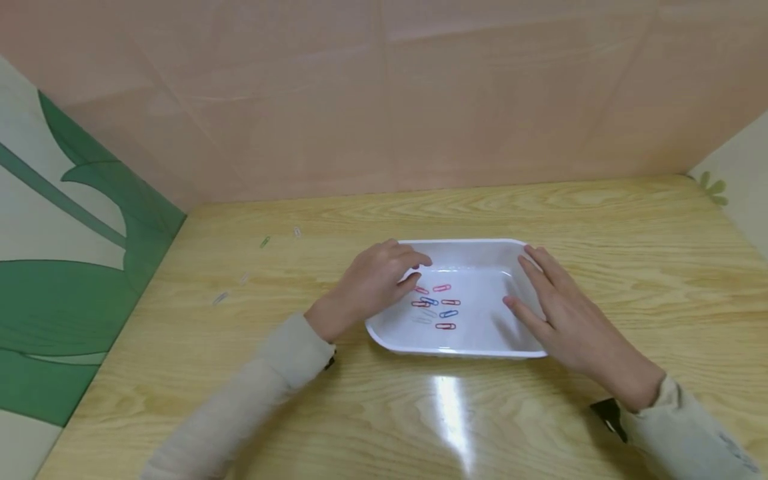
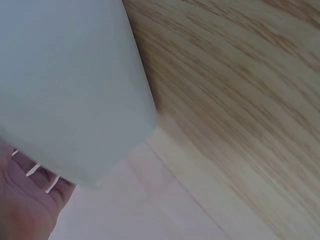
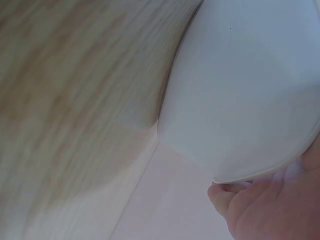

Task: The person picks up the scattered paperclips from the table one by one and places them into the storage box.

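Note:
A white rectangular tray (image 1: 474,333) stands on the wooden table. Red, pink, blue and pale paper clips (image 1: 445,327) lie loose in its left half. My left hand (image 1: 378,273) is at the tray's left rim, thumb and bent index finger reaching over the inside with a gap between them. In the left wrist view, the tray's wall hides the ends of that hand's fingers (image 2: 37,180). At the opposite rim, my right hand (image 1: 567,320) has its fingers extended along the edge and its thumb over the inside. The right wrist view shows fingers (image 3: 240,205) right at the rim.
On the table (image 1: 660,267) left of the tray lie a green paper clip (image 1: 265,242), a pale one (image 1: 297,232) behind it and a greyish one (image 1: 221,298) nearer. A pinkish wall (image 1: 384,100) closes off the back; a leaf-patterned panel (image 1: 66,300) borders the left.

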`<state>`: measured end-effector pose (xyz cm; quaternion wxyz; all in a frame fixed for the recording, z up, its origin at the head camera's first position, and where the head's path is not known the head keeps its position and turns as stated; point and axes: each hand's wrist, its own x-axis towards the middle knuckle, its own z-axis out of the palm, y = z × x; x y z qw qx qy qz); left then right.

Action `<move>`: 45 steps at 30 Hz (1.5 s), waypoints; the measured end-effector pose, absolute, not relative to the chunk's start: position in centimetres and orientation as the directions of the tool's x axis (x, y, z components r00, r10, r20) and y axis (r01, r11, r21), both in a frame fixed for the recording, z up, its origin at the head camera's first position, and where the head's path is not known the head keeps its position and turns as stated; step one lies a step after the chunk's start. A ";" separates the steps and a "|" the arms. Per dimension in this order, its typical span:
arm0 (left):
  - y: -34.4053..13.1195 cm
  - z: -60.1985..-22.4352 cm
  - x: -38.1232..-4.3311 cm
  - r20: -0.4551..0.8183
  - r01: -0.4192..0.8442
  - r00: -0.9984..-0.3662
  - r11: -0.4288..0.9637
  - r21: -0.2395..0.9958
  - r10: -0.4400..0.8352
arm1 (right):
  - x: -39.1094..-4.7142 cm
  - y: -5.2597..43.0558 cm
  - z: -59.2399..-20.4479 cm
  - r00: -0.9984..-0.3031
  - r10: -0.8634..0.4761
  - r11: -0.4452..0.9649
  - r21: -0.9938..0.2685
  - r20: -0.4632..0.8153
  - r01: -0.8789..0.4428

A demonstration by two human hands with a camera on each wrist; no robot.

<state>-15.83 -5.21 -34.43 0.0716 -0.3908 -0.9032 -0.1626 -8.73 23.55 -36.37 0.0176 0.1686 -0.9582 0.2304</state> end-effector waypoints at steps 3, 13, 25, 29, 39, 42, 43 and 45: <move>-5.8 -34.4 -15.8 0.288 0.734 -0.679 0.642 0.223 0.676 | -8.7 23.6 -36.4 -0.942 -0.315 0.837 -0.434 0.115 -0.333; -7.5 -33.9 -15.7 0.337 0.728 -0.677 0.661 0.179 0.654 | -8.8 23.5 -36.4 -0.945 -0.309 0.840 -0.436 0.104 -0.323; -10.6 -33.2 -15.5 0.389 0.684 -0.713 0.701 0.202 0.584 | -8.8 23.3 -36.5 -0.944 -0.312 0.833 -0.447 0.108 -0.326; -11.9 -33.4 -15.5 0.398 0.662 -0.733 0.713 0.230 0.552 | -8.8 23.3 -36.5 -0.942 -0.314 0.826 -0.454 0.120 -0.333; -14.5 -33.9 -15.3 0.381 0.631 -0.759 0.740 0.232 0.528 | -8.8 23.3 -36.6 -0.941 -0.314 0.821 -0.462 0.126 -0.336; -15.2 -34.0 -15.2 0.368 0.611 -0.775 0.759 0.226 0.514 | -8.8 23.3 -36.6 -0.942 -0.311 0.820 -0.465 0.126 -0.333; -15.5 -34.1 -15.2 0.364 0.604 -0.780 0.765 0.226 0.509 | -8.8 23.3 -36.6 -0.942 -0.310 0.820 -0.467 0.127 -0.332; -16.0 -34.2 -15.3 0.359 0.590 -0.790 0.776 0.223 0.498 | -8.8 23.3 -36.6 -0.943 -0.307 0.820 -0.469 0.126 -0.330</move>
